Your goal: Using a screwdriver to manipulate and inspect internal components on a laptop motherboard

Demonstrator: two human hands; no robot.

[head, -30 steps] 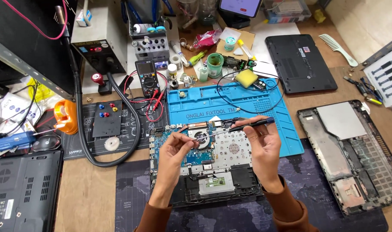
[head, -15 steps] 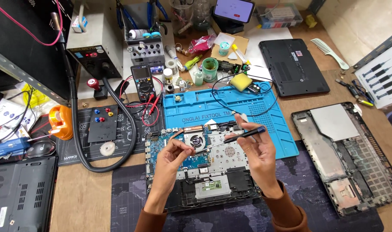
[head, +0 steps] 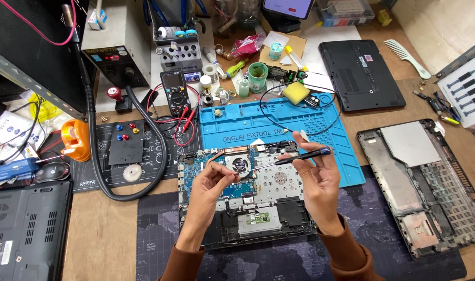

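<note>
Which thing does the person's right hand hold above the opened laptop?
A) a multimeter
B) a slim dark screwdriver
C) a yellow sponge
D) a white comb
B: the right hand grips a slim dark screwdriver over the opened laptop, its thin shaft reaching towards the left hand.

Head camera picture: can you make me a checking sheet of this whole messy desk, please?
Surface: wooden table with a dark map-print mat and a blue repair mat.
Job's things: opened laptop, blue board and fan showing; screwdriver held above it.
Clutter: multimeter, yellow sponge, green comb, closed black laptop, bare laptop shell.
Grippers: right hand grips the screwdriver handle; left hand pinches at its tip.
Cables: red and black probe leads, thick black hose.
Surroundings: power supply box, orange tape holder.
</note>
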